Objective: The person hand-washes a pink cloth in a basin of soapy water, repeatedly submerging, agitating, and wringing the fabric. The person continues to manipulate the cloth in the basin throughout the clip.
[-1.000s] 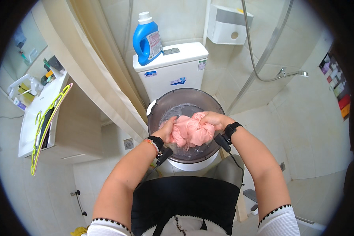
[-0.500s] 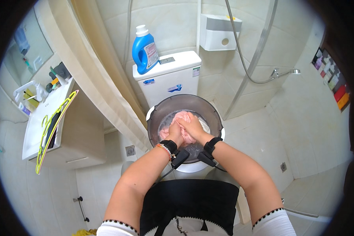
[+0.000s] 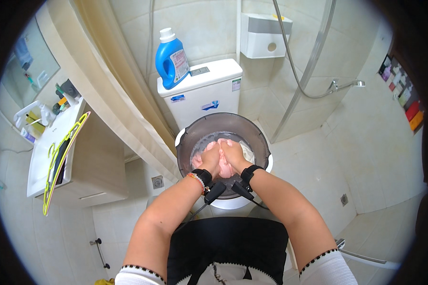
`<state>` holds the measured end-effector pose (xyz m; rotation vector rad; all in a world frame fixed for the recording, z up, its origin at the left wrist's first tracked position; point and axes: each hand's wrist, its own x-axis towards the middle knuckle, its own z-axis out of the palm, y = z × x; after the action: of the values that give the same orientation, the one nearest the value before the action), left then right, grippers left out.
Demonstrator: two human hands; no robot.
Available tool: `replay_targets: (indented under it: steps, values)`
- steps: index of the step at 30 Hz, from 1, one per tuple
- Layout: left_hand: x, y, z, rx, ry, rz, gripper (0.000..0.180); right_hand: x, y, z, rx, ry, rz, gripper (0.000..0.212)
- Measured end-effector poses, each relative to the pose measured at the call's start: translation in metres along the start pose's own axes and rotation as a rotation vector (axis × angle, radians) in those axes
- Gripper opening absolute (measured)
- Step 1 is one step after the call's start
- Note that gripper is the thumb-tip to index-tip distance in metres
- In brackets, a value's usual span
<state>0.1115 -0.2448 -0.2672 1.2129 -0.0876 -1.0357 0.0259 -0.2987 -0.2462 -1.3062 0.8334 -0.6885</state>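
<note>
A pink garment (image 3: 226, 169) is bunched between my two hands inside a dark translucent basin (image 3: 195, 129) with sudsy water in it. My left hand (image 3: 210, 157) grips the cloth on its left side, fingers curled into it. Close beside it, my right hand (image 3: 233, 153) is closed on the same cloth. Some of the pink fabric spreads out left of my left hand, and a white cloth (image 3: 248, 152) lies at the basin's right inner side. The basin rests in front of the toilet tank.
A blue detergent bottle (image 3: 172, 61) stands on the white toilet tank (image 3: 223, 75). At left, yellow-green hangers (image 3: 52, 164) hang at the sink counter (image 3: 43, 142), next to a beige curtain (image 3: 100, 76). A shower hose (image 3: 295, 71) hangs at right, and floor drains (image 3: 157, 182) show.
My hands have drawn level side by side, both knuckles upward on the pink garment. Before, the right hand lay further over the cloth. The view has shifted slightly.
</note>
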Motion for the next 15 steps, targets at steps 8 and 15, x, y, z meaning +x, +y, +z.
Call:
replay_targets:
  steps: [8, 15]
  values:
    - [0.038, 0.001, -0.025, 0.165, -0.202, -0.032, 0.030, 0.015, -0.003, -0.013, 0.074, -0.137, 0.102, 0.027]
    - [0.029, 0.053, -0.039, 0.813, -0.277, -0.099, 0.038, 0.041, -0.010, -0.064, -0.597, -0.254, 0.023, 0.028]
